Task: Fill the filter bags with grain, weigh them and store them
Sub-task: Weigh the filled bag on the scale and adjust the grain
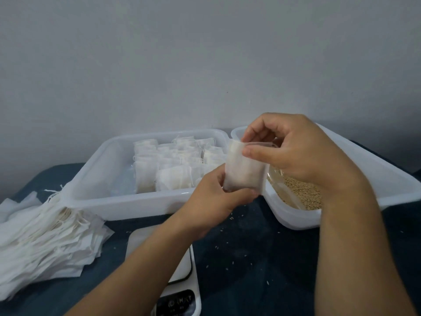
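item: filter bag (245,166), thin soft mesh, light, limp; held upright above the counter, between both trays. left hand (214,199) fingers curled round its base; right hand (303,148) fingers pinch the mouth. best held by the rim.

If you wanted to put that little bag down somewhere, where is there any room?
Free: the left part of the storage tray, beside the filled bags, and the dark cloth between scale and grain tub. Crowded: the empty-bag pile at left.
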`<state>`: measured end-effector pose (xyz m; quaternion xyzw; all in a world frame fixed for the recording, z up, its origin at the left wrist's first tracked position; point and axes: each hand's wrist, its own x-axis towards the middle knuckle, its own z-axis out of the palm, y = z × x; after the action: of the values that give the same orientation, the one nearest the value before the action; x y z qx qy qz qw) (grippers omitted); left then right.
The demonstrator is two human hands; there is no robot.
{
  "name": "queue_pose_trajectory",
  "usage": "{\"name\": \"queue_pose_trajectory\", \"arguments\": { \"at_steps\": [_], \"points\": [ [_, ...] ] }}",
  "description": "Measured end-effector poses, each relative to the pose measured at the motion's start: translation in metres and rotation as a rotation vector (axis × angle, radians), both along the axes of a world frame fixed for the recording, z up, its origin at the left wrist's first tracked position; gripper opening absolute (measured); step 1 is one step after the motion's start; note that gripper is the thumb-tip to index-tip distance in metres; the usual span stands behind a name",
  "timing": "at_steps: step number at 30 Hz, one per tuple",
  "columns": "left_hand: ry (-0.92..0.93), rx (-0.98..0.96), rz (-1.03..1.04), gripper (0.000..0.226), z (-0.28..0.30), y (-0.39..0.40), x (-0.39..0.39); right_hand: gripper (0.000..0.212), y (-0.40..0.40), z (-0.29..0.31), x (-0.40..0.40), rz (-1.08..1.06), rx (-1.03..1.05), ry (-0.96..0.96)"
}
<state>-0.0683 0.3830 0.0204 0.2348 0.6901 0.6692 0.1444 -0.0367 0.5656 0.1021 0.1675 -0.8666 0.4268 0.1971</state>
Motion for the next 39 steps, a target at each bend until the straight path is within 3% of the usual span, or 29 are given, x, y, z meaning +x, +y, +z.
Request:
{"name": "queue_pose_trajectory", "arguments": {
  "at_steps": [3,8,13,19,24,28,34,39],
  "points": [
    [0.005,0.024,0.037,0.020,0.000,-0.014,0.009,0.018,-0.014,0.003,0.003,0.040,0.007,-0.008],
    [-0.005,0.089,0.119,0.033,0.001,-0.044,0.017,0.038,-0.030,0.004,0.002,0.082,-0.082,-0.086],
    [-0.017,0.141,0.149,0.028,0.001,-0.073,0.021,0.002,-0.061,-0.007,-0.008,0.143,-0.134,-0.068],
    [0.054,0.171,0.194,0.035,-0.001,-0.117,0.022,0.004,-0.084,-0.012,-0.012,0.193,-0.107,-0.055],
    [0.094,0.199,0.285,0.012,-0.010,-0.142,0.018,0.005,-0.100,-0.027,-0.004,0.191,-0.114,-0.112],
    [0.120,0.129,0.252,0.019,-0.028,-0.162,0.022,0.010,-0.117,-0.058,0.011,0.168,-0.134,-0.200],
    [0.007,0.020,0.251,0.017,-0.062,-0.186,0.028,0.008,-0.138,-0.109,0.007,0.126,-0.281,-0.406],
    [0.188,-0.355,0.455,0.012,-0.077,-0.191,0.026,0.007,-0.144,-0.134,-0.001,0.037,-0.202,-0.447]
  ]
}}
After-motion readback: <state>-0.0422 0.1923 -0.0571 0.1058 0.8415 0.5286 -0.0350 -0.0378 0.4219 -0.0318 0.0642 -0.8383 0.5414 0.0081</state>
